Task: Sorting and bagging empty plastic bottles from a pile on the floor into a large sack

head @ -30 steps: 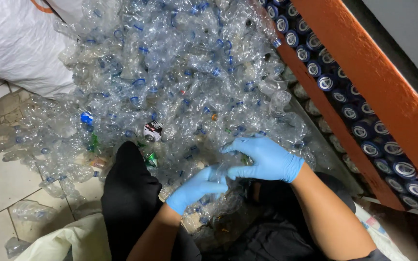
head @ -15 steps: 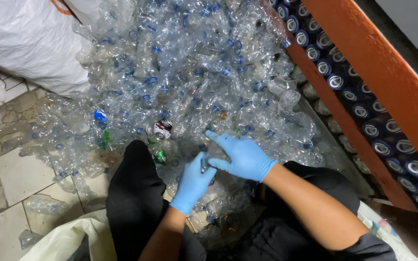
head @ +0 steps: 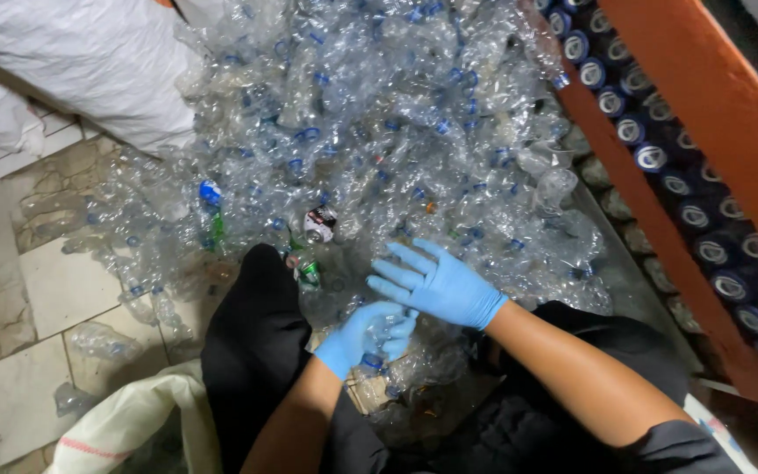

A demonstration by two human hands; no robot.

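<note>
gripping a crushed clear plastic bottle [head: 377,351] with a blue cap, the left hand [head: 363,338] is curling its fingers around it at the view's 6 o'clock. the right hand [head: 440,285] is hovering just above at 1 o'clock, fingers spread, beside the heap of clear bottles [head: 379,132] on the tiled floor [head: 10,298].

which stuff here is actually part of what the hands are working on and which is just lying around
In hand:
- left hand, blue-gloved, gripping a clear crushed bottle
- right hand, blue-gloved, fingers spread over it
- pile of clear plastic bottles

Lying about:
- white sack
- stacked cans by the orange beam
- tiled floor
</note>
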